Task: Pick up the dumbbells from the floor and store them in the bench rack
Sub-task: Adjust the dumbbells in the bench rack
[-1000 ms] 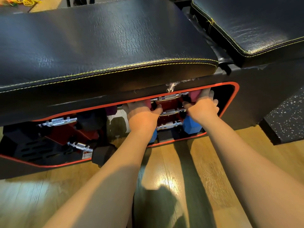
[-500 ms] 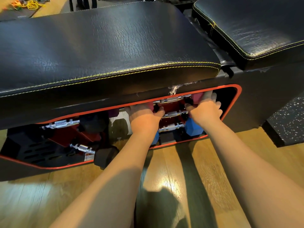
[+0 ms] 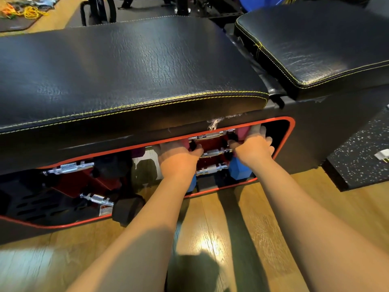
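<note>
Little change across the last second: both hands stay inside the bench rack (image 3: 291,131). Left hand (image 3: 179,159) and right hand (image 3: 252,149) each grasp an end of the dumbbell (image 3: 214,152) on the middle rung. Seating looks nearly done; release pending.

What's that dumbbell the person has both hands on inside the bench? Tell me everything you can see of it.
The middle dumbbell lies level in the red-lined rack, inside the orange-trimmed opening in the bench's side. Its short handle is shiny knurled metal with collars. The heads are mostly hidden by the hands; pink shows near them, but whether that belongs to it is unclear. The left hand and right hand each hold one end, thumbs by the handle. A similar handle sits above it, and a blue-headed dumbbell below.
</note>
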`<state>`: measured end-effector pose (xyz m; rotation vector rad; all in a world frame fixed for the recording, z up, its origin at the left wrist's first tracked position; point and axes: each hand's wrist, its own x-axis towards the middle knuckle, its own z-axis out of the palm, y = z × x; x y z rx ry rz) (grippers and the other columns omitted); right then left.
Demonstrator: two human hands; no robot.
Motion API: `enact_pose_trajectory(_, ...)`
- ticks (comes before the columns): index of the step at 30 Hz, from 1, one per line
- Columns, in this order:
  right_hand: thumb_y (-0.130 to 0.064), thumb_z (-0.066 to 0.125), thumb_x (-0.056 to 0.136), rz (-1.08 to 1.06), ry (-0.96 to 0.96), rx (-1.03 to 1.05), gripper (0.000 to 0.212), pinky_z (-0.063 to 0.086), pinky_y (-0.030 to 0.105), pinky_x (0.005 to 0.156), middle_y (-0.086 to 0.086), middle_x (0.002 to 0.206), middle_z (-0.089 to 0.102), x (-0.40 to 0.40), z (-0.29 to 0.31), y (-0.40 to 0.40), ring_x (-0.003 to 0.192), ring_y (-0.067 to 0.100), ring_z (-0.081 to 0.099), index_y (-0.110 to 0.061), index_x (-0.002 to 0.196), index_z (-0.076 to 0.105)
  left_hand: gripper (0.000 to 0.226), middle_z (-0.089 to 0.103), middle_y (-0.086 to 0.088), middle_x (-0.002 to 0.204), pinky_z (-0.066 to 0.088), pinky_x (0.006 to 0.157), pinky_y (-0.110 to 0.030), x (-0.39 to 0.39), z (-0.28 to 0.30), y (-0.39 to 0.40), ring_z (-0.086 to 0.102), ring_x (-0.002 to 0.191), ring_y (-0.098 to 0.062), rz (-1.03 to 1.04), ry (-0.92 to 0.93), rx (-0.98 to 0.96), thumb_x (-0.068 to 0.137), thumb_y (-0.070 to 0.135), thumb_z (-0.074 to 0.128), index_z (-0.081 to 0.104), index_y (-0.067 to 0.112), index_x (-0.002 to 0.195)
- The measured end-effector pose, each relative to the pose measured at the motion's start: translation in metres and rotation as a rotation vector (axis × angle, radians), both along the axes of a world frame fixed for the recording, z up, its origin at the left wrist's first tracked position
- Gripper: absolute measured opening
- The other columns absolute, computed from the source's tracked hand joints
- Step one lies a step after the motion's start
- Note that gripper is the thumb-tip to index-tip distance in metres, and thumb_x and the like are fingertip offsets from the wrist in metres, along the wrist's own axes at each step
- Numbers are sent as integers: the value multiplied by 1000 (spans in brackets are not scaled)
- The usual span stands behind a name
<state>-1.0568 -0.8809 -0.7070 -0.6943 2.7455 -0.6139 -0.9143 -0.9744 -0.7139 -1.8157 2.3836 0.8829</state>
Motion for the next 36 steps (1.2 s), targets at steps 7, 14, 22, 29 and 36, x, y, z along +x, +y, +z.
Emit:
enact_pose_trajectory(7, -46, 68, 86, 8, 6, -31, 90, 29, 48, 105, 11, 153, 29, 0, 1, 3, 132, 41, 32, -17, 151, 14, 55, 50, -2, 66, 35, 51, -26, 0, 3, 3, 47, 57, -14, 25, 12, 19, 93, 62, 46, 58, 12, 73)
enact_pose_trajectory(14, -46, 67, 86, 3, -8, -20, 91, 32, 48, 106, 12, 157, 24, -2, -4, 0, 134, 41, 31, -13, 152, 13, 61, 50, -1, 63, 34, 46, -25, 3, 6, 6, 48, 54, -14, 53, 18, -11, 89, 69, 45, 58, 14, 69)
enact_pose_trajectory(22, -28, 85, 73, -192, -286, -408, 117, 33, 54, 109, 9, 156, 29, 19, -41, 21, 137, 42, 31, -33, 154, 0, 101, 59, -13, 107, 56, 81, -47, 34, -36, 23, 61, 96, -31, 264, 381, -131, 54, 91, 55, 43, 9, 111)
enact_pose_trajectory(29, -50, 80, 73, -91, -120, -60, 112, 39, 51, 100, 13, 145, 38, 20, -71, 20, 127, 44, 40, -24, 154, 6, 75, 62, -15, 102, 51, 86, -37, 22, -55, 12, 60, 105, -34, 182, 217, 156, 83, 66, 60, 55, -4, 109)
enact_pose_trajectory(36, -51, 69, 83, -136, -47, -26, 94, 35, 49, 101, 10, 149, 36, 9, -74, 8, 126, 42, 39, -29, 153, 10, 84, 63, -16, 113, 51, 76, -37, 10, -87, 2, 61, 103, -35, 159, 123, 178, 70, 75, 60, 59, 4, 113)
